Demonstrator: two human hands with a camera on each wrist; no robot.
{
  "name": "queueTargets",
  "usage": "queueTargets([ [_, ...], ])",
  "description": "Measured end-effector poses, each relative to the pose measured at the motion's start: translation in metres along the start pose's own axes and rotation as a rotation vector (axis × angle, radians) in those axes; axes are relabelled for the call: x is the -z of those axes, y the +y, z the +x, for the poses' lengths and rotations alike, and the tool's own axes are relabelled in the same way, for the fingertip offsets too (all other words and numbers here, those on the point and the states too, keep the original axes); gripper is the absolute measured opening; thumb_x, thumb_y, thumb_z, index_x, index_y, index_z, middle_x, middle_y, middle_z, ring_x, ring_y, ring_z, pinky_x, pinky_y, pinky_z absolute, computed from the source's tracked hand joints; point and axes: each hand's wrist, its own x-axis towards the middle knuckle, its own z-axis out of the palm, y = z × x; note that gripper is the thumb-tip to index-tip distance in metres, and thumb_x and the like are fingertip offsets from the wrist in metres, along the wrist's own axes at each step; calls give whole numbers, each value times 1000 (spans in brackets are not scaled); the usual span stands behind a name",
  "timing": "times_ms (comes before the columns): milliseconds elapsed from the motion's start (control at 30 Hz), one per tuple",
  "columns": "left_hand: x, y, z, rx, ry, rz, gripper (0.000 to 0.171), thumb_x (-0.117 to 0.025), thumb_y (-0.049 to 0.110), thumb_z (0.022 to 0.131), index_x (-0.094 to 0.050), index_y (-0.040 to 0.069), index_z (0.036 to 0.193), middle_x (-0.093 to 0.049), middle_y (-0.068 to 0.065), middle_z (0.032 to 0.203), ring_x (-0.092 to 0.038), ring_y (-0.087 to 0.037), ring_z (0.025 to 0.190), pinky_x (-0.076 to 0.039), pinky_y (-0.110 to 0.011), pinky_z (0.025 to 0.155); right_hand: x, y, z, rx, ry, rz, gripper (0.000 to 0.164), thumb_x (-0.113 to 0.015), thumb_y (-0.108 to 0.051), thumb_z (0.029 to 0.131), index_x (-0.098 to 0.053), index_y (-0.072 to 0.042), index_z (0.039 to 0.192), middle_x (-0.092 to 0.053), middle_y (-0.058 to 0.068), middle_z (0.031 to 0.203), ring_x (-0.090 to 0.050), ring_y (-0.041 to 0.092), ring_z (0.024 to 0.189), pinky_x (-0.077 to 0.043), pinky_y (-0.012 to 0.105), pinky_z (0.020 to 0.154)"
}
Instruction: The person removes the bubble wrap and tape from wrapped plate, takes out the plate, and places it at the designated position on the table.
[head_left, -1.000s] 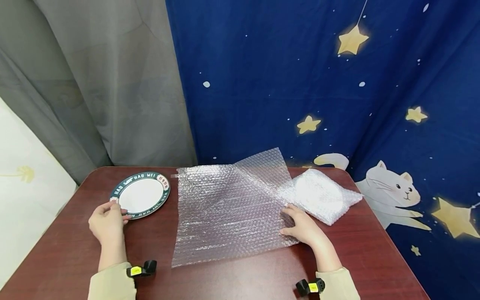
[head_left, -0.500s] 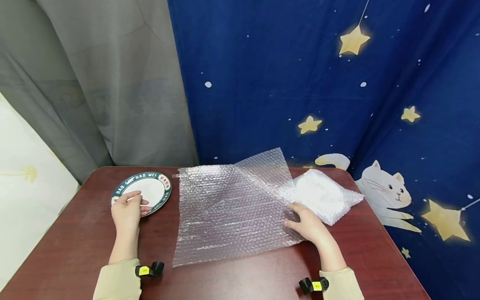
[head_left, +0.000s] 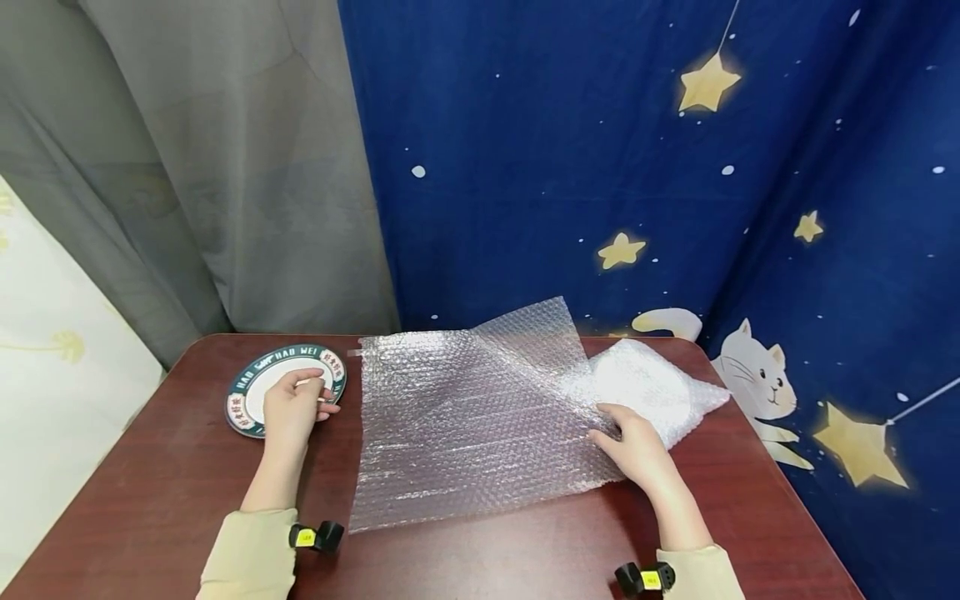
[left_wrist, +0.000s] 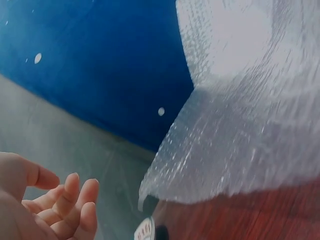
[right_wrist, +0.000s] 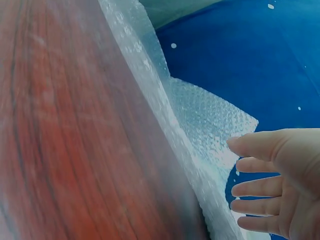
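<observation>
A white plate (head_left: pixel 260 397) with a green lettered rim lies at the table's left. My left hand (head_left: pixel 291 410) is over the plate's right side, and in the left wrist view its fingers (left_wrist: pixel 86 220) are loosely bent around nothing. A large sheet of bubble wrap (head_left: pixel 465 442) covers the middle of the table, its far right corner sticking up. By the sheet's right edge is my right hand (head_left: pixel 633 446). Its fingers (right_wrist: pixel 257 187) are extended, with nothing held; whether they touch the wrap I cannot tell.
A bundle wrapped in bubble wrap (head_left: pixel 648 392) lies at the table's far right, beside the sheet's right edge. A grey curtain (head_left: pixel 300 208) and a blue star-patterned curtain (head_left: pixel 525 167) hang behind the reddish-brown table (head_left: pixel 465 567).
My left hand has come off the plate's left rim and moved right across it. The right hand has shifted slightly right. The plate and the bubble wrap sheet lie as before.
</observation>
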Motion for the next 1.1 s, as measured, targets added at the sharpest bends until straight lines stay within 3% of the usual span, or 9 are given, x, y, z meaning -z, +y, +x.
queueTargets([
  [200,-18,4,-7,-47,-71,15,25,-48,5,96,-57,-8,114,-66,-12,69,-63,-10,50,-50,-21,46,11,7,-4,-55,71,0,42,-64,-14,91,-56,5,127,-56,28,125,-54,43,113,-43,57,93],
  [467,-55,2,-19,-24,-233,24,26,-48,3,94,-58,-9,114,-65,-22,78,-62,-15,51,-54,-30,51,24,18,-10,-126,180,18,32,-53,-8,95,-58,7,123,-61,29,114,-62,42,98,-47,54,86],
  [667,-83,7,-30,-42,-291,31,29,-49,1,90,-58,-8,115,-65,-22,77,-62,-16,50,-53,-29,48,32,24,-13,-194,218,44,32,-50,-10,97,-58,7,123,-64,28,108,-64,40,96,-47,51,86],
  [933,-115,18,-33,-67,-351,-2,30,-51,-1,87,-59,-5,116,-66,-19,76,-61,-17,49,-51,-27,47,33,42,-15,-202,308,22,30,-51,-11,95,-61,7,117,-66,26,100,-65,40,91,-47,52,82],
  [1100,-132,19,-41,-121,-400,15,29,-52,-2,85,-59,-6,114,-66,-21,76,-63,-22,52,-53,-32,48,36,53,-17,-262,343,25,30,-51,-12,95,-62,6,115,-66,26,101,-64,40,93,-46,52,83],
])
